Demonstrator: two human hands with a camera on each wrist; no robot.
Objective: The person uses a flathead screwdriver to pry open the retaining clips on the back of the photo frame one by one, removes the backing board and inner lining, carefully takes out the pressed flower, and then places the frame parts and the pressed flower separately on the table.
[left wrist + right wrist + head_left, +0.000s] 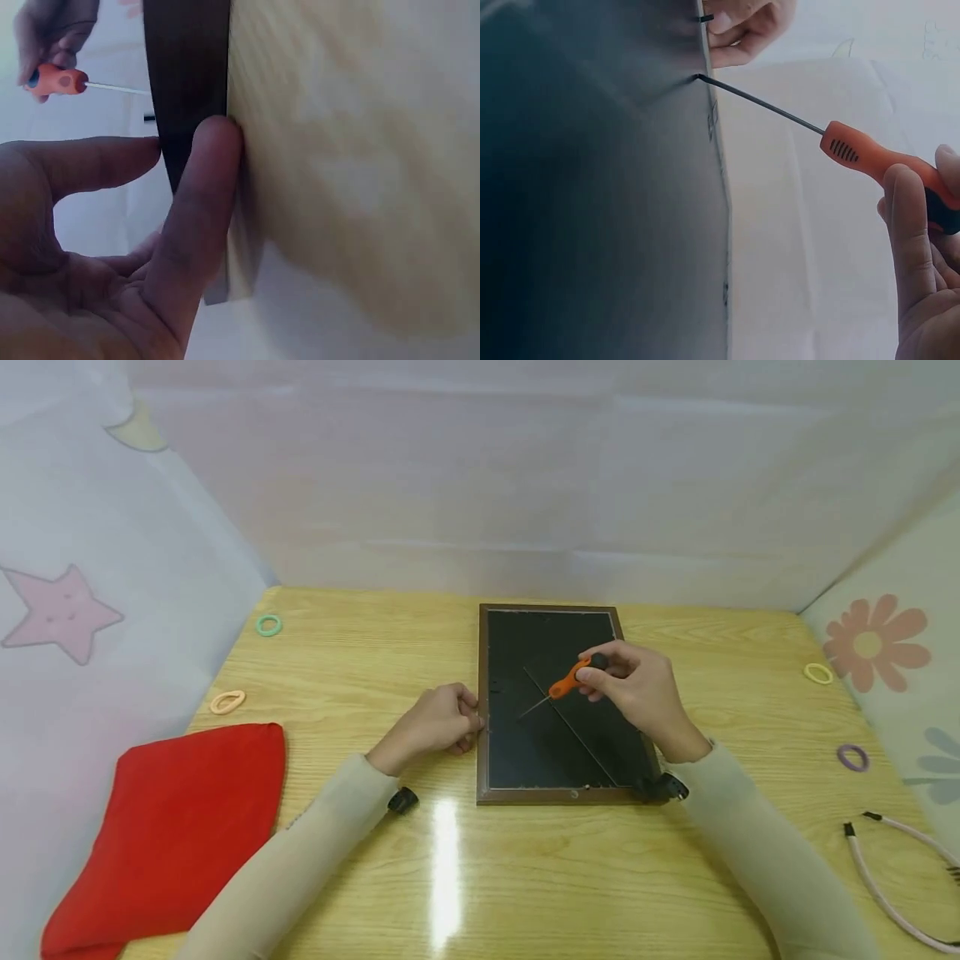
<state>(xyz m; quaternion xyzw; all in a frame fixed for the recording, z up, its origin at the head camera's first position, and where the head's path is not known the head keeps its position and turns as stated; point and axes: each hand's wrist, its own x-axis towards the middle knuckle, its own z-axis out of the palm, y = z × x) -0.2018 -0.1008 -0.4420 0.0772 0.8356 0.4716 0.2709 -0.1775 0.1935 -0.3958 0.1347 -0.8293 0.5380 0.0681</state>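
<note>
our left hand (pixel 448 720) pinches the left edge of the frame (pixel 540 752), flat on the table (pixel 360 643); our right hand (pixel 637 687) grips the screwdriver (pixel 564 683) above the frame. we should work its tip gently.

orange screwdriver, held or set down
Held: in the head view, the right hand grips the orange screwdriver, which slants down over the black panel.

My head view is bright and evenly lit, with a streak of glare (pixel 446 872) on the table (pixel 555 877) and objects stretched near the edges. My left wrist view looks dim, bluish and soft; in my right, the black board (pixel 607 217) darkens murkily leftward.
</note>
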